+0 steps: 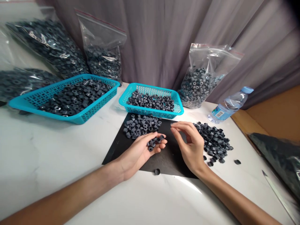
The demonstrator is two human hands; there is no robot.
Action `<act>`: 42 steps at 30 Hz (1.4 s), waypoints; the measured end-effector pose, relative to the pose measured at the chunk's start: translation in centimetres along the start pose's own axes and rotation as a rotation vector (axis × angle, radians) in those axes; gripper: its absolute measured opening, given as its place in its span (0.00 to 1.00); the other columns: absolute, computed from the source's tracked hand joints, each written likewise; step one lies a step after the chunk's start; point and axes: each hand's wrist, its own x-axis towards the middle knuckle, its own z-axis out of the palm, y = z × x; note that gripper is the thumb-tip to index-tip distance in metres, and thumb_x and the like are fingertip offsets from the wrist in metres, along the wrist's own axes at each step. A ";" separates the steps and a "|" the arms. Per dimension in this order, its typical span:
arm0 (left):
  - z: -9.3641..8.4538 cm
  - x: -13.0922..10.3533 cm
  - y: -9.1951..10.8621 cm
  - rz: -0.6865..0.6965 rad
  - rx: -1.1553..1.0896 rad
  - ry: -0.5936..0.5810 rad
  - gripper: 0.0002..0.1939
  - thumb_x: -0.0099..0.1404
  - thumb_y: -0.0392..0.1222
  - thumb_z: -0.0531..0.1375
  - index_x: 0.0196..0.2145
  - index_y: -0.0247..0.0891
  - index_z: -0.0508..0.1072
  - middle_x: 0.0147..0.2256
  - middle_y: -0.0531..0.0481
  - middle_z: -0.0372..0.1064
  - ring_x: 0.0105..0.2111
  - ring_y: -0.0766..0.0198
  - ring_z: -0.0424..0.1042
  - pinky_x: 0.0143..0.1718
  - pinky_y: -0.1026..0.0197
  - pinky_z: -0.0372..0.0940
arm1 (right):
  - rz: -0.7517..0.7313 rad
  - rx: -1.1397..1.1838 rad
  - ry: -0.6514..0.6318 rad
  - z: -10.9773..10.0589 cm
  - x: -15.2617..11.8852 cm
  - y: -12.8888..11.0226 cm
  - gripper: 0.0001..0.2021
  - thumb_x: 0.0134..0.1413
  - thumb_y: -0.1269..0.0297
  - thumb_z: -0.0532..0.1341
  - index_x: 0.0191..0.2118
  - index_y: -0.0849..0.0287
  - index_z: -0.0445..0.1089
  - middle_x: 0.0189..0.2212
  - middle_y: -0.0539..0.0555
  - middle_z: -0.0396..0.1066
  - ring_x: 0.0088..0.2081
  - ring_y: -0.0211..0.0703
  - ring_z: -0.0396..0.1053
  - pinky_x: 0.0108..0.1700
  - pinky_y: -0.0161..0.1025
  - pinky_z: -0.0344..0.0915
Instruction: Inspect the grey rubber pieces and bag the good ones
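My left hand [146, 143] is palm up, its fingers curled around several small dark grey ring-shaped pieces [152, 143]. To its right, my right hand [191, 142] hovers with thumb and index finger pinched together; whatever is between the tips, if anything, is too small to make out. Both hands are over a black mat [161, 162]. Behind my left hand lies a pile of grey pieces with centre holes [140, 125]. A second pile, of dark hollow caps [215, 140], spreads on the table to the right of my right hand. One loose cap [157, 172] sits at the mat's front edge.
Two blue baskets, a large one [82, 118] and a smaller one [152, 112], hold similar pieces. Filled clear bags stand behind, including one at left [103, 62] and one at right [197, 84]. A water bottle [231, 104], a cardboard box [276, 122] and a pencil [276, 192] are on the right.
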 end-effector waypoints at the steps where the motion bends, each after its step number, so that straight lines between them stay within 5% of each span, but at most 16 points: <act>1: 0.0 0.0 0.0 -0.004 -0.004 -0.005 0.08 0.67 0.36 0.60 0.38 0.31 0.78 0.39 0.42 0.76 0.36 0.64 0.73 0.41 0.62 0.68 | -0.001 0.008 -0.022 0.0 -0.1 -0.2 0.07 0.62 0.71 0.62 0.42 0.52 0.74 0.41 0.55 0.73 0.45 0.47 0.72 0.48 0.47 0.70; 7: 0.0 0.0 -0.2 0.032 -0.030 -0.016 0.08 0.69 0.37 0.58 0.38 0.36 0.79 0.44 0.46 0.74 0.43 0.63 0.70 0.44 0.61 0.67 | 0.069 0.112 -0.288 0.2 -0.8 -2.1 0.11 0.63 0.70 0.61 0.50 0.53 0.71 0.43 0.55 0.74 0.43 0.45 0.72 0.46 0.44 0.72; 13: 0.2 0.0 -0.4 0.045 0.018 -0.023 0.10 0.70 0.35 0.56 0.39 0.36 0.78 0.43 0.46 0.74 0.39 0.65 0.68 0.40 0.63 0.64 | 0.134 0.067 -0.363 -0.1 -0.2 -2.6 0.18 0.61 0.71 0.62 0.56 0.53 0.66 0.47 0.54 0.73 0.49 0.44 0.71 0.54 0.44 0.69; 16: 0.1 0.0 -0.3 0.053 0.014 -0.013 0.08 0.68 0.36 0.58 0.38 0.35 0.78 0.38 0.47 0.73 0.36 0.66 0.67 0.40 0.62 0.63 | 0.129 0.027 -0.316 -0.7 0.7 -3.1 0.14 0.61 0.69 0.63 0.52 0.54 0.69 0.46 0.53 0.73 0.47 0.43 0.71 0.52 0.43 0.68; 19: -0.2 0.1 -0.2 0.054 0.027 -0.003 0.08 0.68 0.37 0.59 0.36 0.34 0.78 0.37 0.47 0.72 0.36 0.65 0.68 0.43 0.60 0.63 | 0.160 0.001 -0.336 -1.8 1.7 -4.3 0.03 0.64 0.65 0.61 0.42 0.56 0.70 0.36 0.51 0.73 0.36 0.40 0.71 0.41 0.38 0.68; 23: -0.2 0.0 -0.1 0.034 0.051 0.018 0.09 0.69 0.39 0.58 0.38 0.33 0.77 0.38 0.44 0.73 0.38 0.63 0.69 0.43 0.60 0.63 | 0.205 -0.187 -0.866 -2.5 1.5 -5.8 0.09 0.58 0.58 0.67 0.39 0.55 0.71 0.31 0.48 0.73 0.31 0.40 0.69 0.32 0.36 0.63; 26: 0.0 0.0 0.0 0.018 0.052 0.024 0.11 0.69 0.40 0.57 0.38 0.31 0.77 0.36 0.44 0.73 0.35 0.65 0.69 0.38 0.62 0.63 | 0.168 -0.348 -1.032 -1.8 0.2 -6.2 0.12 0.54 0.62 0.70 0.42 0.56 0.70 0.38 0.51 0.74 0.35 0.43 0.71 0.33 0.38 0.61; 32: 0.1 0.0 0.3 0.035 0.071 0.022 0.10 0.69 0.39 0.57 0.36 0.31 0.77 0.35 0.45 0.74 0.35 0.65 0.70 0.38 0.64 0.66 | 0.136 -0.347 -1.035 -2.6 0.8 -6.0 0.06 0.57 0.71 0.66 0.35 0.54 0.68 0.35 0.48 0.72 0.30 0.38 0.67 0.31 0.35 0.58; 38: -0.1 -0.2 0.0 0.098 0.000 -0.057 0.12 0.70 0.35 0.56 0.35 0.32 0.79 0.44 0.43 0.76 0.51 0.56 0.71 0.55 0.52 0.69 | 0.128 -0.257 -0.710 -3.5 3.5 -4.4 0.04 0.62 0.68 0.63 0.42 0.54 0.72 0.35 0.50 0.70 0.34 0.40 0.68 0.36 0.36 0.64; 42: 0.1 -0.3 -0.1 0.069 -0.031 -0.021 0.10 0.69 0.33 0.58 0.35 0.33 0.80 0.49 0.42 0.75 0.56 0.52 0.69 0.55 0.48 0.70 | 0.085 -0.200 -0.683 -2.8 3.3 -2.9 0.09 0.61 0.72 0.62 0.45 0.53 0.74 0.40 0.52 0.71 0.38 0.41 0.70 0.40 0.38 0.66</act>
